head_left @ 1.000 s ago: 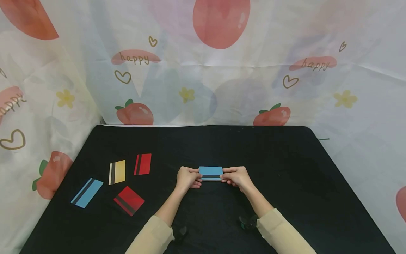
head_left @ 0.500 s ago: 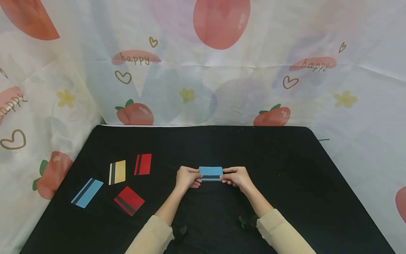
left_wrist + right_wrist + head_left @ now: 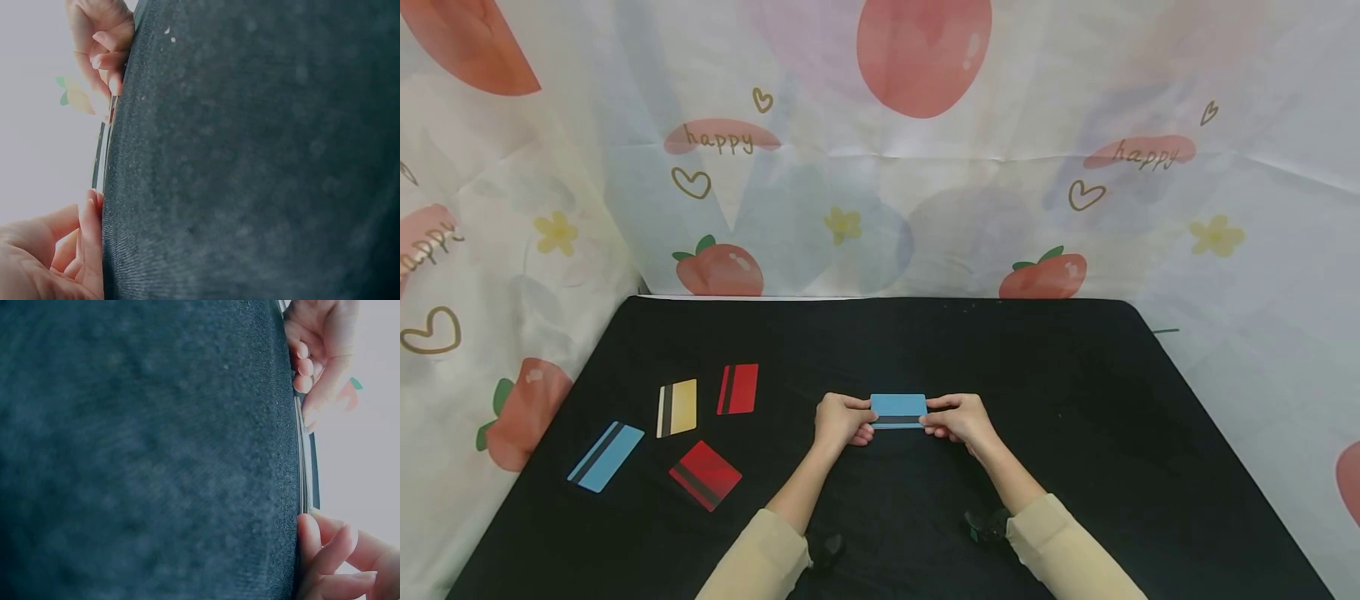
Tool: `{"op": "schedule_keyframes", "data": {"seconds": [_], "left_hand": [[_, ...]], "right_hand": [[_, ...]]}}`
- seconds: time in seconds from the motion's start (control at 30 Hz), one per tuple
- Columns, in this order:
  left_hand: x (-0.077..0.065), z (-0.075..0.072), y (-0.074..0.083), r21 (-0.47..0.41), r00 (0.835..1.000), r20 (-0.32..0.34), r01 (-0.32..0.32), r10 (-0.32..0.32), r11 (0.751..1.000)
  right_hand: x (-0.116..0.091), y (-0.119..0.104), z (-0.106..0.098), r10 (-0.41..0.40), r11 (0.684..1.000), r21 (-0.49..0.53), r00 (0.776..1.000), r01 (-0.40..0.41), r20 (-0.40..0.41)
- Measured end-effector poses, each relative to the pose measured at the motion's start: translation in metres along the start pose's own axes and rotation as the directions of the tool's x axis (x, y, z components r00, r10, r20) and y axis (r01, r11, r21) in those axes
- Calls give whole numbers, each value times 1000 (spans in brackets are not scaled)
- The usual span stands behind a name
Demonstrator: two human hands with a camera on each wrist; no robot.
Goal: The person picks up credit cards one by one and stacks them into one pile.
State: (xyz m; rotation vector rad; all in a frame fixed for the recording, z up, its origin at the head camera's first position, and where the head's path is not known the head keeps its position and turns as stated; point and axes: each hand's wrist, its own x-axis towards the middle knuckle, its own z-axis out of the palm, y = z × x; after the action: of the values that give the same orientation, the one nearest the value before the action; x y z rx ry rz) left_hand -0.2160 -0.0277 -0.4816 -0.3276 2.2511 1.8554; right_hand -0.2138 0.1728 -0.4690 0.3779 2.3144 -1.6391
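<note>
A blue card (image 3: 898, 403) with a dark stripe lies flat on top of a thin stack at the middle of the black table. My left hand (image 3: 839, 421) pinches the stack's left end between thumb and fingers. At the opposite end, my right hand (image 3: 961, 421) pinches it likewise. In the right wrist view, several layered card edges (image 3: 302, 465) show between the hands, low against the cloth. The left wrist view also catches the stack side-on (image 3: 104, 153). Lower cards' faces are hidden under the blue one.
Left of the hands lie a red card (image 3: 743, 388), a yellow card (image 3: 683, 406), another blue card (image 3: 613, 461) and a second red card (image 3: 713, 469), all apart. A black cloth (image 3: 1075, 417) covers the table. A printed curtain (image 3: 880, 200) hangs behind and at the sides.
The blue card now lies almost squarely over the stack, its near edge showing less of the layers beneath. Both hands keep their pinch and barely move.
</note>
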Motion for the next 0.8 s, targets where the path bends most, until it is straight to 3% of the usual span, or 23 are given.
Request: {"op": "schedule_keyframes", "data": {"seconds": [0.5,0.8], "left_hand": [[-1,1,-2,-27,999,-34,-41,40,999],[-1,0,-2,-50,999,-36,-40,38,998]], "right_hand": [[1,2,0,-33,999,-30,999,32,-15],[-2,1,0,-19,1000,23,1000,19,2]]}}
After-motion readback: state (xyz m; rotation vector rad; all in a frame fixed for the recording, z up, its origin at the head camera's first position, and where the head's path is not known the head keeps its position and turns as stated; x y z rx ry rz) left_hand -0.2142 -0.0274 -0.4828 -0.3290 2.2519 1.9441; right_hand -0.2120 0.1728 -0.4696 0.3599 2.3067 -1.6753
